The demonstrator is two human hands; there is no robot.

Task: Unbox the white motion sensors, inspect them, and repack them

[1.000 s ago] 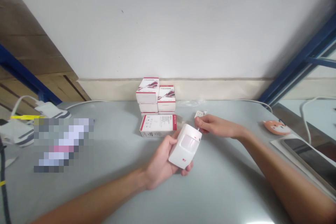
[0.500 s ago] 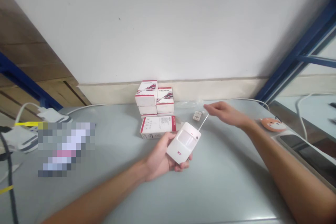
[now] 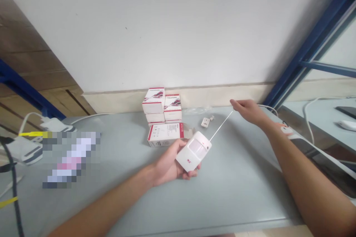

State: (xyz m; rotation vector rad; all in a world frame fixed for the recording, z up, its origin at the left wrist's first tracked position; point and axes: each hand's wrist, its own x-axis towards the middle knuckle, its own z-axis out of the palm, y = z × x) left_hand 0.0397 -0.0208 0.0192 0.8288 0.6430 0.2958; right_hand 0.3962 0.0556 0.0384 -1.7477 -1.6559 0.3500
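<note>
A white sensor device (image 3: 194, 151) with a pale window and a small red mark rests in my left hand (image 3: 174, 163), whose fingers wrap round its sides and back. From its top a thin, light antenna (image 3: 221, 126) slants up to the right. My right hand (image 3: 247, 111) pinches the far end of this antenna, above the table and right of the device. Behind the device lies a white and red box (image 3: 167, 135), its right end flap open. A small white item (image 3: 205, 122) sits on the table between the boxes and my right hand.
White and red boxes (image 3: 154, 100) are stacked near the wall. Chargers (image 3: 57, 123) with cables and a blurred, pixelated item (image 3: 72, 159) lie at the left. An orange and white round item (image 3: 285, 129) and a dark device (image 3: 319, 155) are on the right, partly behind my forearm.
My right hand has moved up and to the right, and the antenna now shows much longer. My left hand still holds the device in nearly the same place. The view has shifted slightly.
</note>
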